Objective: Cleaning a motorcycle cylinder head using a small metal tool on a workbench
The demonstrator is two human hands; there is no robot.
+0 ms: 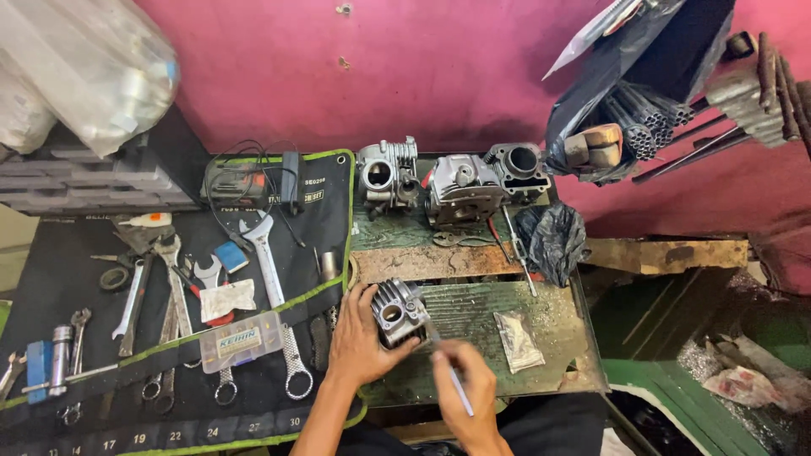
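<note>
Where the frame ends below, both forearms cut off at the lower edge. Left hand [359, 342] wrapped around a small finned engine cylinder head [397, 312], steadied on the green tabletop [473, 312]; underside of the part hidden by the palm. Right hand [465, 388] pinching a thin metal tool [452, 371], tip touching the part, exact kind hard to make out. Clear plastic bag [517, 340] just beside. Further engine parts [456, 181] near the pink wall. Wrenches [270, 279] on a black tool roll [51, 253], partly overlapping, left end cropped.
</note>
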